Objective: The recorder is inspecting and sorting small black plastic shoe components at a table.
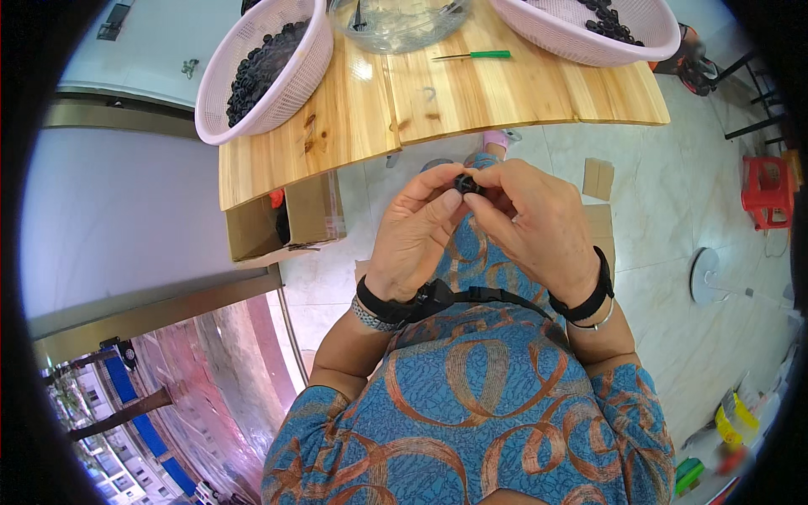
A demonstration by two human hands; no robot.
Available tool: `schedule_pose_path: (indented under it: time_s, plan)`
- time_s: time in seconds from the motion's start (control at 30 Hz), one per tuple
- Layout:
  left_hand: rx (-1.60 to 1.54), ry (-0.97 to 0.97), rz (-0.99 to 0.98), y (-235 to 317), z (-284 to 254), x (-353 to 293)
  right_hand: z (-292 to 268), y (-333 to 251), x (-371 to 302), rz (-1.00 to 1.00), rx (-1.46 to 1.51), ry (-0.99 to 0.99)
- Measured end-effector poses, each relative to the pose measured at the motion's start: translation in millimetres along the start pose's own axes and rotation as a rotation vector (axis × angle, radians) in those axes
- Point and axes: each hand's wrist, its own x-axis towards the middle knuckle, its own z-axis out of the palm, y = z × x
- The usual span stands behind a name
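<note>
Between the fingertips of both hands, above my lap and just short of the table's front edge, is a small round black part [465, 183]. My left hand [421, 223] pinches it from the left with thumb and forefinger. From the right, the thumb and fingers of my right hand [534, 219] close on the same part, covering some of it. Its exact kind is too small to make out. On the wooden table [471, 93] lies a thin screwdriver-like tool [490, 55] with a green handle, out of reach of my fingers.
A pink basket [295, 97] of black parts stands at the table's left, another pink basket [572, 50] at its right. Between them is a clear plastic container [400, 38]. A cardboard box [316, 210] sits below the left side; a red stool [766, 194] stands far right.
</note>
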Motion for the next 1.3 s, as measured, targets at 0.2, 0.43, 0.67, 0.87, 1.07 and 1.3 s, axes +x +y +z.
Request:
schedule_pose_path:
  time_s: [0.2,0.43,0.67,0.87,1.07,1.3]
  plan:
    - [-0.133,0.017,-0.071,-0.7,-4.8,1.2,0.3,2.2,-0.9,0.103,0.121,-0.031]
    - [-0.072,-0.009,-0.033,-3.0,-2.5,2.6,-2.1,2.4,-0.4,0.054,0.039,-0.016]
    - [0.006,0.001,0.016,-3.5,-0.4,1.8,-4.3,2.5,-1.6,0.041,-0.006,-0.043]
    - [0.052,0.014,0.04,-3.4,-0.2,0.4,-5.1,2.4,-2.8,0.013,-0.033,-0.049]
    - [0.047,0.028,0.03,-2.2,1.4,-0.2,-5.8,2.0,-2.9,0.012,0.003,-0.05]
    - [0.1,0.046,0.052,-3.4,3.9,-1.0,-4.5,3.4,-4.2,0.006,-0.009,-0.031]
